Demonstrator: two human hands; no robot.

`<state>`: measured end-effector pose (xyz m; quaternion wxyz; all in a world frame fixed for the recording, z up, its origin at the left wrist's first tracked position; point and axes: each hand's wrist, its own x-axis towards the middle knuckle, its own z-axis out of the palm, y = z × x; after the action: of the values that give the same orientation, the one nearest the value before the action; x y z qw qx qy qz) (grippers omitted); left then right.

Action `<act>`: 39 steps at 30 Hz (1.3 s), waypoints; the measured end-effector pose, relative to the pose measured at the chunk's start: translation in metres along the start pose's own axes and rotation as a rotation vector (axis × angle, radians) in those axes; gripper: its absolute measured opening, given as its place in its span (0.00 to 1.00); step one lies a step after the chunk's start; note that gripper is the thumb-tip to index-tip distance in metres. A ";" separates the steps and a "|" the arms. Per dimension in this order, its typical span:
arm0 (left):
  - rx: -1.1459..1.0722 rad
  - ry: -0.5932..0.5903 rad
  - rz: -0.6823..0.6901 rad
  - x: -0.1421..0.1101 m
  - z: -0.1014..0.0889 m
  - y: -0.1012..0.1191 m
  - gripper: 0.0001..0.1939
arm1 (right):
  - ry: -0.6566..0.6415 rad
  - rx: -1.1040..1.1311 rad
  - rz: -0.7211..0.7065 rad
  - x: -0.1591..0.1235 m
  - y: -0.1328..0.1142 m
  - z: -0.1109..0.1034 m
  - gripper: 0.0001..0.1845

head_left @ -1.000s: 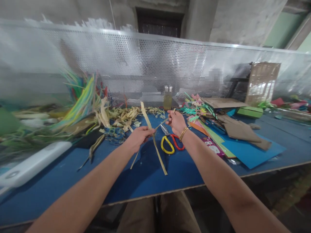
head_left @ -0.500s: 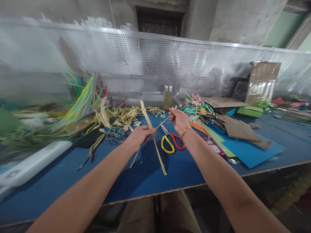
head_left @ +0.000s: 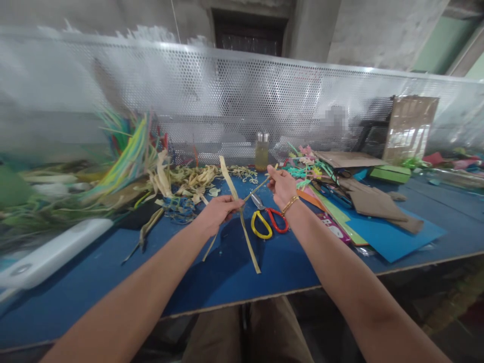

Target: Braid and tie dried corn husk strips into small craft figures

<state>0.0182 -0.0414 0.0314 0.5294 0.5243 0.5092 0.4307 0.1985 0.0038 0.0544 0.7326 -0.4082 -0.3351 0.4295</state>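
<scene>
My left hand (head_left: 224, 209) pinches two pale dried-leaf strips where they cross, above the blue table (head_left: 280, 269). The wider strip (head_left: 248, 242) runs steeply from above the fingers down toward the front edge. A narrower strip (head_left: 257, 189) stretches from the left fingertips up to my right hand (head_left: 282, 185), which is closed on its far end; its other end shows below the left hand. Under and between the hands lie scissors (head_left: 260, 225) with one yellow and one red handle loop, blades pointing away. A gold bracelet (head_left: 290, 204) circles the right wrist.
Dried husks (head_left: 196, 181) and blue string (head_left: 177, 209) lie at the left, near a long white tool (head_left: 56, 252). A glass bottle (head_left: 261, 152) stands at the back. Coloured paper (head_left: 393, 239) and cardboard (head_left: 374, 201) are stacked right. A perforated metal panel (head_left: 242, 96) rises behind.
My right hand has shifted slightly right, and its fingers have turned a little on the narrow strip. The left hand keeps its pinch in nearly the same place.
</scene>
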 end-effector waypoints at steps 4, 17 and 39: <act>0.003 -0.006 0.003 0.001 0.000 -0.001 0.16 | 0.021 -0.048 -0.009 0.001 0.001 -0.001 0.25; -0.134 0.040 -0.021 -0.006 0.001 0.008 0.16 | -0.758 -0.106 0.406 -0.021 -0.003 0.000 0.15; -0.121 -0.042 0.014 -0.009 0.001 0.010 0.16 | -0.680 -0.191 0.247 -0.028 0.019 0.008 0.23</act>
<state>0.0192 -0.0498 0.0421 0.5678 0.5038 0.4672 0.4533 0.1733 -0.0131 0.0372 0.4805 -0.3461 -0.5461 0.5925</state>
